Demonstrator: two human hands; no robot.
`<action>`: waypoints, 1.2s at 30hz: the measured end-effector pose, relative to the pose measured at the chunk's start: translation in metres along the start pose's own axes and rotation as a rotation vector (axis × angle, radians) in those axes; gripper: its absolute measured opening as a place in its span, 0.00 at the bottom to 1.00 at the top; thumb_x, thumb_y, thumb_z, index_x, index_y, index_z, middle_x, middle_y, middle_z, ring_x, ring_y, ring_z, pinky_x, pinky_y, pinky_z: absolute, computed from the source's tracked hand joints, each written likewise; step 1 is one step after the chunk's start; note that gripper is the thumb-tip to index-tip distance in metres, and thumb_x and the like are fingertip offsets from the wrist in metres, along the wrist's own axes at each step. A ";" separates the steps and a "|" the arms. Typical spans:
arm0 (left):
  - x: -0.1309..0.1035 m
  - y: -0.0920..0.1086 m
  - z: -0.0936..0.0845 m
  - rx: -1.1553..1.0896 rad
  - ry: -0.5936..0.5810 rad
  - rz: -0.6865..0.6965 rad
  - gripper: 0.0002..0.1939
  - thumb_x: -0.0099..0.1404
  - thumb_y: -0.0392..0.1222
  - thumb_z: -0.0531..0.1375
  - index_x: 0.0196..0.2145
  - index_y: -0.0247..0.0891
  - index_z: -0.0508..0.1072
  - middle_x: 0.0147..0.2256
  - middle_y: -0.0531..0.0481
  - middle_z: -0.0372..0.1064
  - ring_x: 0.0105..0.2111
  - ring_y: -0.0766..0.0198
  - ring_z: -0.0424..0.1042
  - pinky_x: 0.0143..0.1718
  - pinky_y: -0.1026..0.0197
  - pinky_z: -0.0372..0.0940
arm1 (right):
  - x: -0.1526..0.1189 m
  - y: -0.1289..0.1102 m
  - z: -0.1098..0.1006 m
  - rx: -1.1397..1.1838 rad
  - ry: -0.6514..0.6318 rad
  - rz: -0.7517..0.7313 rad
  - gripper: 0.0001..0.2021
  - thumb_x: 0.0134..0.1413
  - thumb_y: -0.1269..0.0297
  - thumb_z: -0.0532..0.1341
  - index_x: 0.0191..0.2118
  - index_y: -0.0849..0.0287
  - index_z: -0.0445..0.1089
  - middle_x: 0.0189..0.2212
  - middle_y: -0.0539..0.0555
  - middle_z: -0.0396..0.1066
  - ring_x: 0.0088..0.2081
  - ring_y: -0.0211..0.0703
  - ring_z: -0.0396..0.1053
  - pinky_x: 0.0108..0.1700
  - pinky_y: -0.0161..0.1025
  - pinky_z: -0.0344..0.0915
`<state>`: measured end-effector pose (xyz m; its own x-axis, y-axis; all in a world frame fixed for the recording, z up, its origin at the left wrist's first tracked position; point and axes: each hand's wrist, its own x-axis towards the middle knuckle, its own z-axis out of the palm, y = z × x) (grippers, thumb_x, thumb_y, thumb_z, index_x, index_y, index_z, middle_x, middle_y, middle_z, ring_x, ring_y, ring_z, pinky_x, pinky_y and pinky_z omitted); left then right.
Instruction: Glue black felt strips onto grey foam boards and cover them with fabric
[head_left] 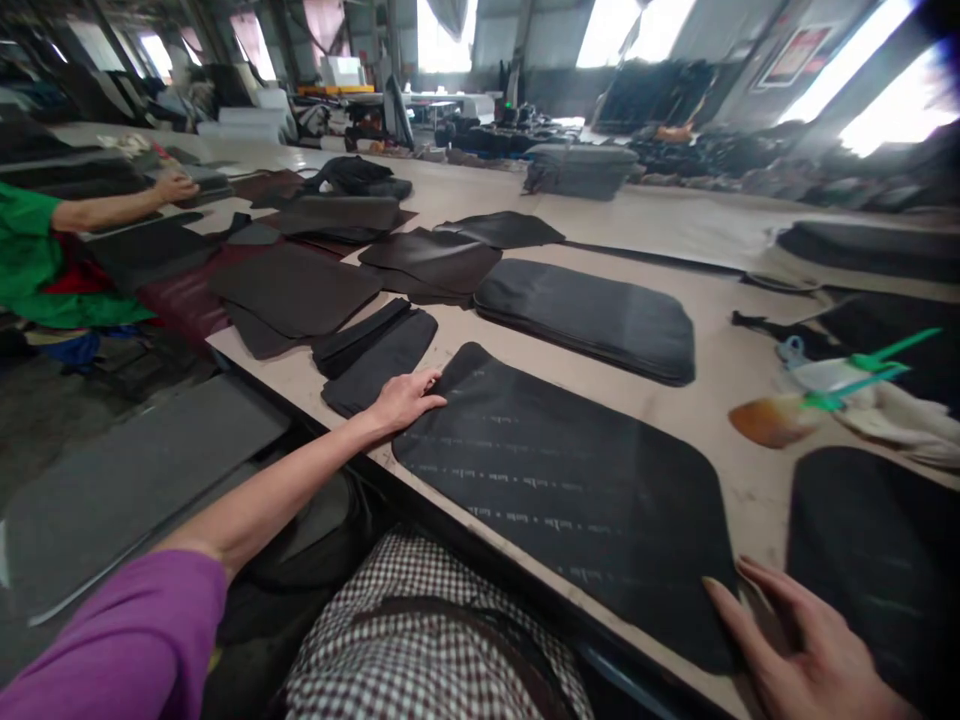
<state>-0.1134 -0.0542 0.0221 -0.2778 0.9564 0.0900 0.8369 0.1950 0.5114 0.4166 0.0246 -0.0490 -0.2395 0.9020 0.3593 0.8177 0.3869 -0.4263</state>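
Note:
A dark rounded panel (562, 480) with rows of pale printed marks lies flat along the table edge in front of me. My left hand (405, 403) rests at its left edge, fingertips and thumb stretched onto the sheet with a small gap between them. At the opposite end, my right hand (806, 640) is spread, its thumb over the panel's right edge and its fingers just beyond. Behind the panel sits a neat stack of dark panels (585, 315). Folded dark pieces (382, 355) lie beside my left hand.
To the right are another dark panel (877, 570) and a brush with amber bristles (772, 420) near a pale cloth (900, 415). Brown-black sheets (296, 290) lie farther left. A co-worker's green sleeve (26, 240) shows at far left. Grey sheets (135, 490) lie below the table edge.

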 end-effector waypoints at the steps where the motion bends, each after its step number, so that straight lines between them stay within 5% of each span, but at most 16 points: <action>1: 0.000 0.000 0.000 0.001 -0.002 0.000 0.19 0.66 0.49 0.65 0.52 0.43 0.73 0.41 0.49 0.77 0.39 0.58 0.76 0.38 0.62 0.63 | 0.000 -0.002 -0.002 0.020 -0.013 -0.004 0.24 0.50 0.33 0.59 0.45 0.42 0.70 0.48 0.62 0.76 0.50 0.70 0.73 0.54 0.63 0.69; 36: 0.001 -0.004 0.001 0.012 0.012 -0.011 0.21 0.62 0.52 0.67 0.50 0.43 0.73 0.32 0.54 0.72 0.31 0.62 0.72 0.32 0.63 0.58 | -0.002 0.000 0.000 0.036 -0.036 0.020 0.24 0.53 0.34 0.58 0.48 0.43 0.69 0.50 0.59 0.74 0.52 0.66 0.72 0.57 0.62 0.66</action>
<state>-0.1163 -0.0543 0.0198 -0.2927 0.9514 0.0952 0.8395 0.2081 0.5019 0.4174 0.0224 -0.0495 -0.2427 0.9157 0.3202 0.8035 0.3747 -0.4626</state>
